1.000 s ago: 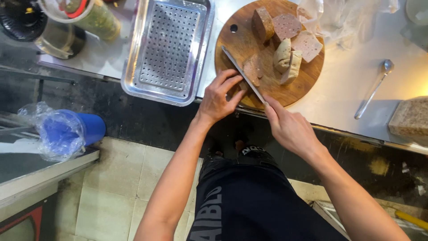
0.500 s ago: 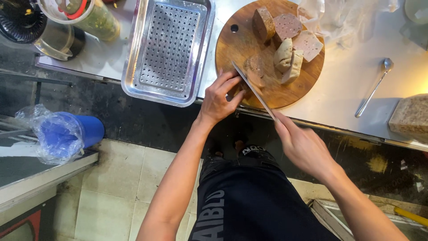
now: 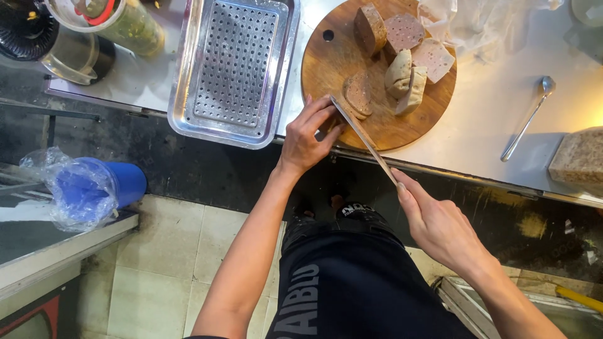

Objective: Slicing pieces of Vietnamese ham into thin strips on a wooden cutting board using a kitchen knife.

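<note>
My right hand (image 3: 440,226) is closed around the handle of a long, thin-bladed knife (image 3: 361,133), whose blade runs up toward eleven o'clock onto the round wooden cutting board (image 3: 326,72). My left hand (image 3: 308,135) sits at the board's seven o'clock edge, fingers curled, fingertips pressing a brown sausage slice (image 3: 358,94) right beside the blade.

Further up the board, toward one o'clock from the slice, lie thick chunks of pinkish-brown meat loaf (image 3: 405,31) and paler pieces (image 3: 405,74). Crumpled clear plastic wrap (image 3: 477,22) lies just beyond the board's upper right. At nine o'clock from the board stands a rectangular steel tray with a perforated insert (image 3: 235,63); past it, jars and a black pot (image 3: 25,28). A metal spoon (image 3: 531,116) lies at three o'clock, a brown block (image 3: 581,157) beyond it.

All rests on a grey steel counter (image 3: 490,125). Below, pale floor tiles (image 3: 163,270) and a blue bucket lined with clear plastic (image 3: 91,188) at eight o'clock.
</note>
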